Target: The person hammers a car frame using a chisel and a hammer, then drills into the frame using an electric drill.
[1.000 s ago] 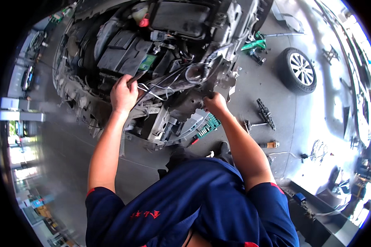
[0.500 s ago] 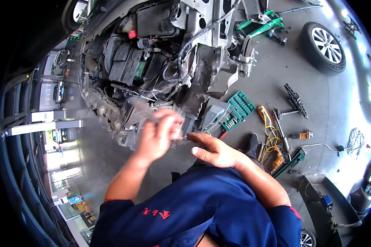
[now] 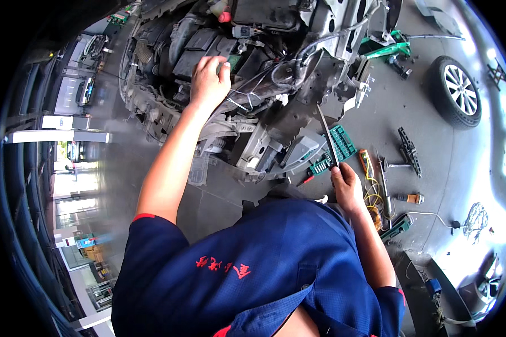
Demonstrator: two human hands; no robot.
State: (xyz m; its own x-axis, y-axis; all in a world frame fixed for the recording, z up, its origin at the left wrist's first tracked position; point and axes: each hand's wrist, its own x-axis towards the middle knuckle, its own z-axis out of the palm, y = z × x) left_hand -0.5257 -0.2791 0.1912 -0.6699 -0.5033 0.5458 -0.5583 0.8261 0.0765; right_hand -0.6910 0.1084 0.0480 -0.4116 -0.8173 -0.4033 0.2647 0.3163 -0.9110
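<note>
My left hand point(image 3: 210, 84) is over the engine bay point(image 3: 168, 73) of a partly stripped car. Its fingers are loosely bent and slightly apart beside a black box-shaped unit point(image 3: 199, 40), with nothing visible in them; whether they touch it I cannot tell. Lower right, my right hand point(image 3: 347, 184) is closed round the near end of a long thin metal bar point(image 3: 328, 135). The bar points up and away, its far tip in front of the bare metal body panels. Behind it lies an opened green socket set point(image 3: 341, 143). White ties point(image 3: 243, 100) and dark cables lie right of my left hand.
A loose wheel point(image 3: 458, 92) and a green jack point(image 3: 385, 48) are on the floor at far right. A scissor jack point(image 3: 409, 151), an orange-and-grey power tool point(image 3: 410, 198) and yellow cable point(image 3: 373, 196) lie nearer. A grey headlight point(image 3: 303, 150) sits at the car's front corner.
The blurred long tool that was at my left hand is now in my right hand, which has closed and moved right. My left hand has reached up over the engine bay. The view has shifted.
</note>
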